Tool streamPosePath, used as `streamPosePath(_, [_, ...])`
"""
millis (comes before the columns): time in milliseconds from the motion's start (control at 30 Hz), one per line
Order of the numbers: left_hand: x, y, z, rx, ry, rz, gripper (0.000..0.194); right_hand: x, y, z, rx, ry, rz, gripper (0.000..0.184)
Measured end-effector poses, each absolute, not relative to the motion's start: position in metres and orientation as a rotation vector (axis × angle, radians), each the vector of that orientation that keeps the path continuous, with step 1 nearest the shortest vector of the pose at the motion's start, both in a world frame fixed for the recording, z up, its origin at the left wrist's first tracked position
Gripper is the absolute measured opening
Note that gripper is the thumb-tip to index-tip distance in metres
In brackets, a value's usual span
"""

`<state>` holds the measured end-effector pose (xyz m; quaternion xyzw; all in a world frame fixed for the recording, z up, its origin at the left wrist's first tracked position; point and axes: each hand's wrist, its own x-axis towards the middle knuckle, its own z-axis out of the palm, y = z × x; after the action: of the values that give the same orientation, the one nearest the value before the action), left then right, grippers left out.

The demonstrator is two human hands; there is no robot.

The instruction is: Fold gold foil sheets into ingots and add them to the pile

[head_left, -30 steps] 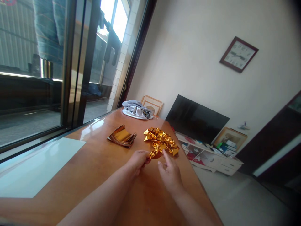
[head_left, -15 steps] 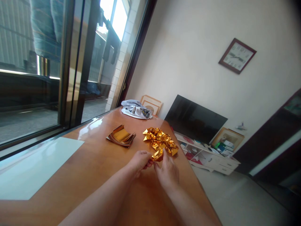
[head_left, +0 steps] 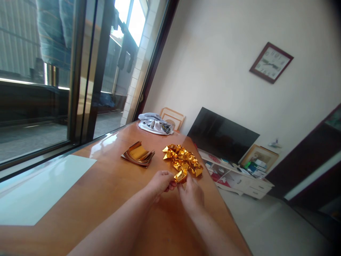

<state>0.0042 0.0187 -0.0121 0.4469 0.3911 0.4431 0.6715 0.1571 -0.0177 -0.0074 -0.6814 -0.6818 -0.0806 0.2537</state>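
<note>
A small folded gold foil piece (head_left: 181, 176) is pinched between both my hands over the wooden table (head_left: 112, 185). My left hand (head_left: 161, 181) grips its left side with curled fingers. My right hand (head_left: 191, 193) pinches its right side from below. Just beyond lies a pile of folded gold foil pieces (head_left: 183, 160). A stack of flat gold foil sheets (head_left: 137, 154) sits to the left of the pile.
A bundle of grey and white cloth (head_left: 154, 125) lies at the table's far end. Glass sliding doors (head_left: 80, 71) run along the left. The table's right edge drops to the floor, with a television (head_left: 222, 134) and low white cabinet (head_left: 239, 176) beyond.
My right hand came in from open beside the foil piece and closed on it. Both hands now hold the piece together, slightly nearer the pile.
</note>
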Motion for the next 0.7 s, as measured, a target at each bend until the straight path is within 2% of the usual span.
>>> streamPosePath(233, [0.0048, 0.0188, -0.0112, 0.969, 0.848, 0.992, 0.018, 0.1617, -0.0156, -0.0096, -1.847, -1.826, -0.154, 0.051])
streamPosePath(700, [0.0060, 0.0176, -0.0119, 1.017, 0.868, 0.991, 0.014, 0.1613, -0.0192, -0.0114, -1.782, -1.845, -0.211, 0.059])
